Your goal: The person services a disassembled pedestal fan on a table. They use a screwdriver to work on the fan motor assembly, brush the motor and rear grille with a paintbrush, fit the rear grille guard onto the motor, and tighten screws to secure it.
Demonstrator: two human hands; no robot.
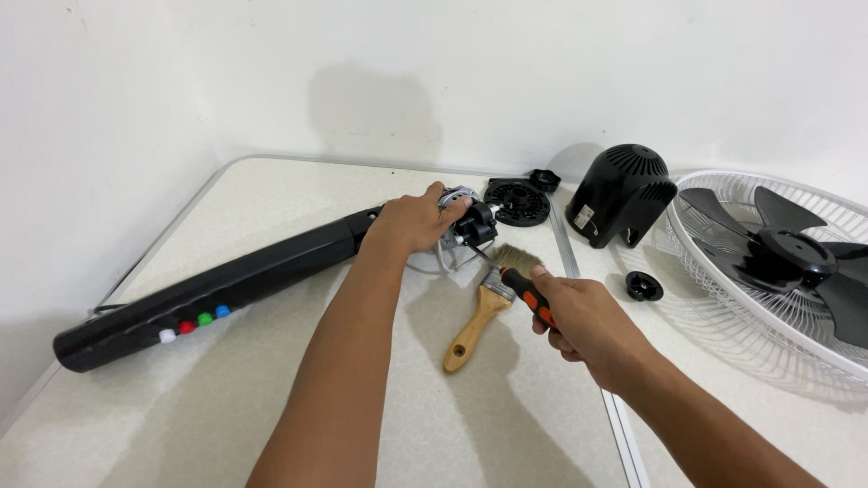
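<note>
Left hand [414, 220] clamped around fan motor [466, 221] at the end of the black fan column [217, 294], lying on counter [271, 407]. Right hand [579, 316] fisted on screwdriver [520, 287], tip at the motor. Paintbrush [484, 312] lies just beside it.

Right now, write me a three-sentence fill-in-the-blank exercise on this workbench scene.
1. The right hand grips a ____ with an orange-and-black handle.
2. The left hand holds the motor at the end of the black ____.
3. A wooden-handled ____ lies on the table between the hands.

Missing words: screwdriver; fan stand; paintbrush
</note>
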